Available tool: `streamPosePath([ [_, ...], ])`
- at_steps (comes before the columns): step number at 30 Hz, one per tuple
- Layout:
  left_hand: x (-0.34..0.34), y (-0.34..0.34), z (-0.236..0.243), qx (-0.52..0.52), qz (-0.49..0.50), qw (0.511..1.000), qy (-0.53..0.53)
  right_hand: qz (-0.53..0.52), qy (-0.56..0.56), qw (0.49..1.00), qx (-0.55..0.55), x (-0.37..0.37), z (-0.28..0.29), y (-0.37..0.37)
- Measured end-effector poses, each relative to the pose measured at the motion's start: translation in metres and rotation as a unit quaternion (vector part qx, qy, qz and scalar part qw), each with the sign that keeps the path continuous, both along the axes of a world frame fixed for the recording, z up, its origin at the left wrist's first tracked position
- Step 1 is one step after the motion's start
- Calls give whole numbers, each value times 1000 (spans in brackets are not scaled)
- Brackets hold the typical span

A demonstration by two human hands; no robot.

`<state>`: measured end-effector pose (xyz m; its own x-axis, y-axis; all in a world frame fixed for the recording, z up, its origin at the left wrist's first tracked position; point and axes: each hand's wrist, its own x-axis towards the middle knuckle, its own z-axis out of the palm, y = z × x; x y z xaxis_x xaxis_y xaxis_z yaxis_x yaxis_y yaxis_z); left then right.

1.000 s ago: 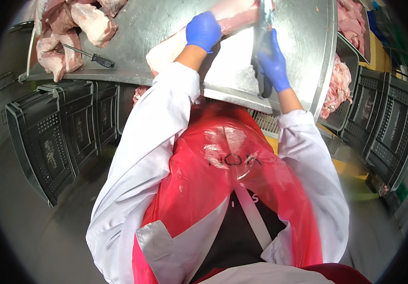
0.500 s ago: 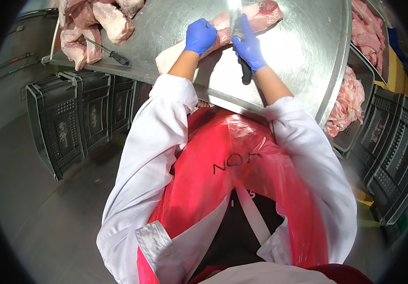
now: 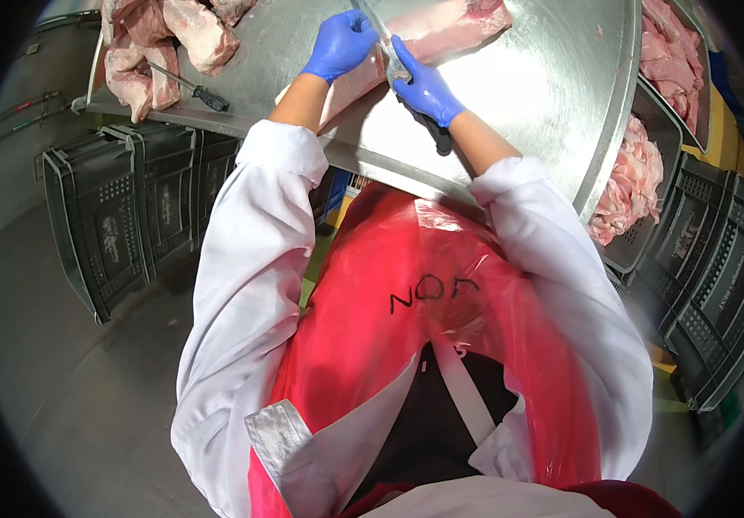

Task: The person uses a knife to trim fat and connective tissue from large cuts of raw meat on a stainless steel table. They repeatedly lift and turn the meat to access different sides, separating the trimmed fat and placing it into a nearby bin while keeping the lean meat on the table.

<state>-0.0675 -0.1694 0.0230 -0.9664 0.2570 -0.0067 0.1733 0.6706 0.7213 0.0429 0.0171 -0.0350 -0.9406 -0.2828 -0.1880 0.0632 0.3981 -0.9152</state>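
Note:
My left hand (image 3: 344,45), in a blue glove, is closed beside the upper part of a knife blade (image 3: 385,39); what its fingers hold, if anything, is hidden. My right hand (image 3: 424,86), also gloved, grips the knife, with the black handle (image 3: 441,138) showing below it and fingers along the blade. The blade lies over a long pale piece of meat (image 3: 458,26) on the steel worktop (image 3: 553,78). To the left lie a pile of meat cuts (image 3: 203,39) and a black-handled tool with a thin metal shaft (image 3: 208,97).
A tray of pink meat (image 3: 670,60) and a grey bin of trimmings (image 3: 626,181) flank the worktop's right side. Dark perforated crates stand at left (image 3: 108,224) and right (image 3: 717,276). A red apron and white sleeves cover my body and arms.
Both hands have moved left. My left hand has shifted up from the meat to beside the upper blade, and the knife has turned so its tip points up-left.

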Motion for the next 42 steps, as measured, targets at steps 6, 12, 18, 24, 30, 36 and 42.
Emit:
streamPosePath([
  [6,10,-52,2,-75,134,988,11,82,-7,997,-1,144,5,59],
  [12,90,18,-4,-233,-59,943,229,-101,-146,983,-49,118,42,114],
  [18,74,2,-28,-140,83,986,31,-152,-31,972,-179,40,21,62],
  [24,71,10,-24,-149,-1,988,26,-191,-50,962,-188,8,-1,29],
  [30,77,-9,-25,43,49,996,-65,-49,-8,995,-87,5,-7,-5],
  [36,57,-24,-30,10,56,998,-31,74,90,992,42,58,-8,12],
  [42,37,-10,16,-21,-86,992,-94,39,72,997,10,8,-14,-23],
])
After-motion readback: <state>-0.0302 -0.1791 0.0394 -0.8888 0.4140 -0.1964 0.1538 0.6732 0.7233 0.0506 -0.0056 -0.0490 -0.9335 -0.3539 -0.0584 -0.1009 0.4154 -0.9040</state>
